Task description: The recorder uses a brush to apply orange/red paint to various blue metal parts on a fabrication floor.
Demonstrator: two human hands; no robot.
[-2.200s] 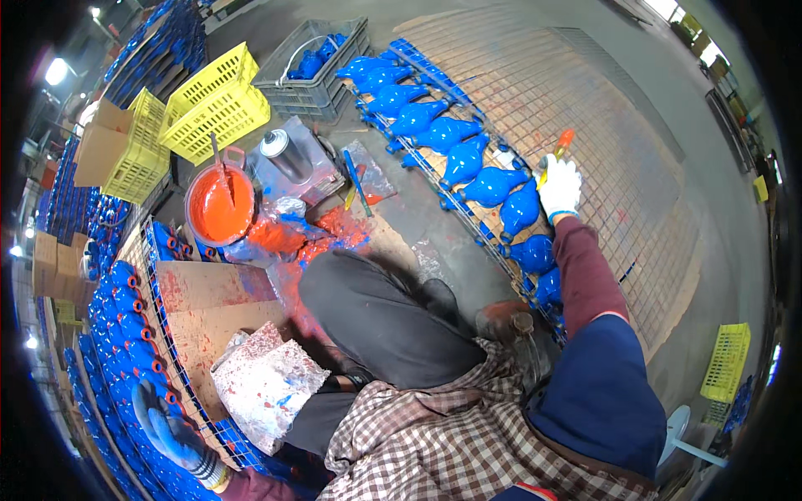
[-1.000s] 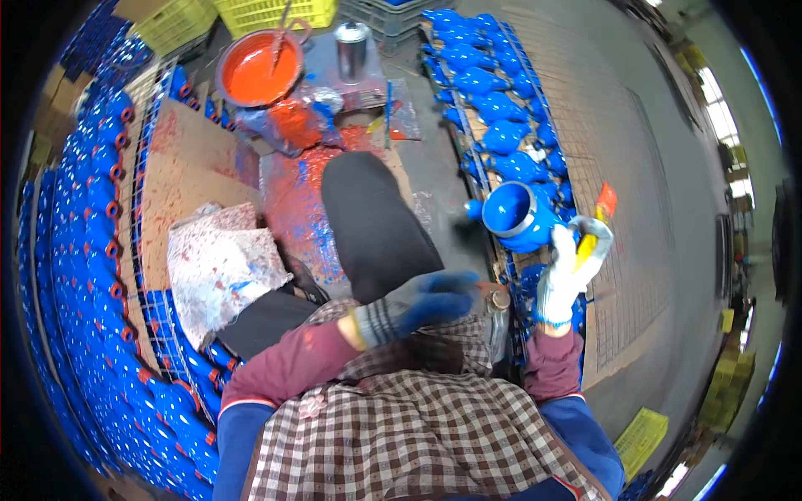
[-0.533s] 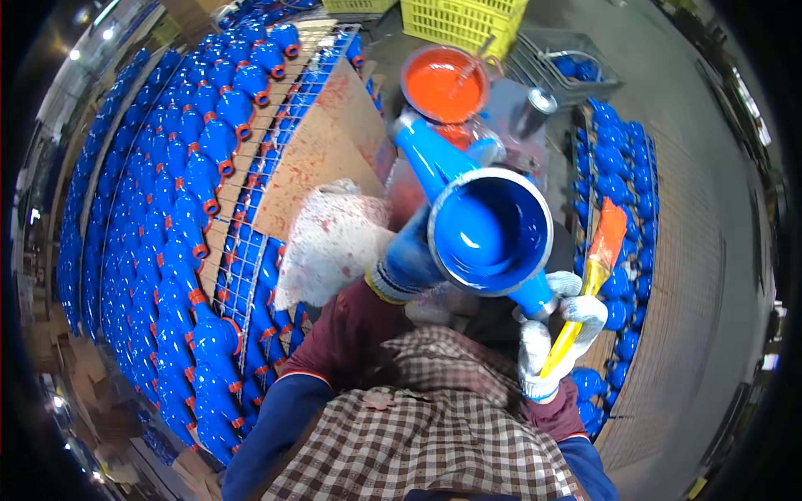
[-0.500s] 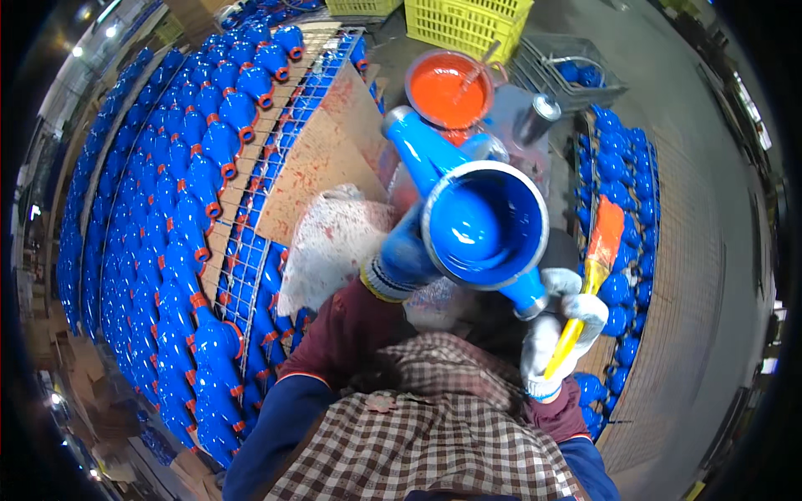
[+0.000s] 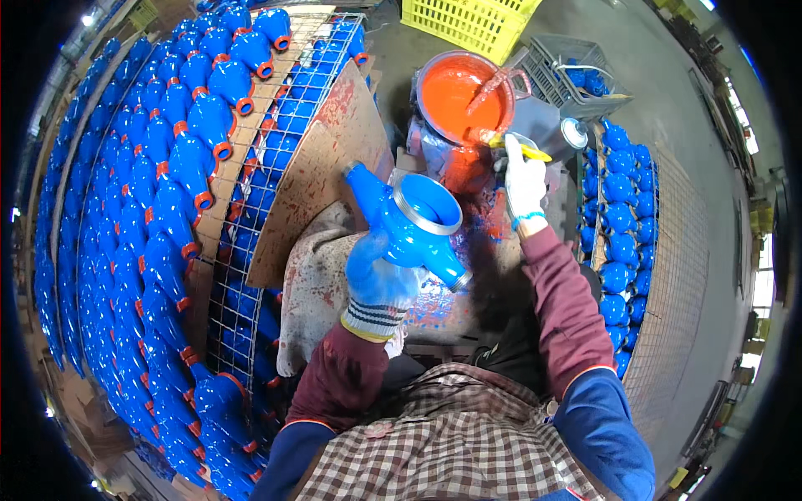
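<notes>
My left hand [image 5: 380, 280], in a paint-stained glove, grips a blue-painted metal valve body [image 5: 405, 238] from below. The casting has a wide round opening with a bare metal rim, and a narrower pipe end on each side. Further off to the right, my gloved right hand [image 5: 525, 184] is closed on a yellow-handled paintbrush [image 5: 535, 152]. The brush's bristle end lies at the near rim of a round pan [image 5: 421, 93] of orange-red paint [image 5: 451, 88]. A paint-coated stick [image 5: 486, 90] leans inside that pan.
Rows of blue castings with orange-red ends [image 5: 167, 209] fill wire-mesh racks [image 5: 242, 284] on the left. More blue castings [image 5: 620, 213] stack at right. A metal can [image 5: 574, 132], grey crate [image 5: 555, 79] and yellow crate [image 5: 468, 25] stand beyond; spattered cardboard [image 5: 322, 167] leans by the rack.
My right hand has carried the brush away from the casting, forward to the paint pan. My left hand has lowered the valve body and tilted its wide opening away.
</notes>
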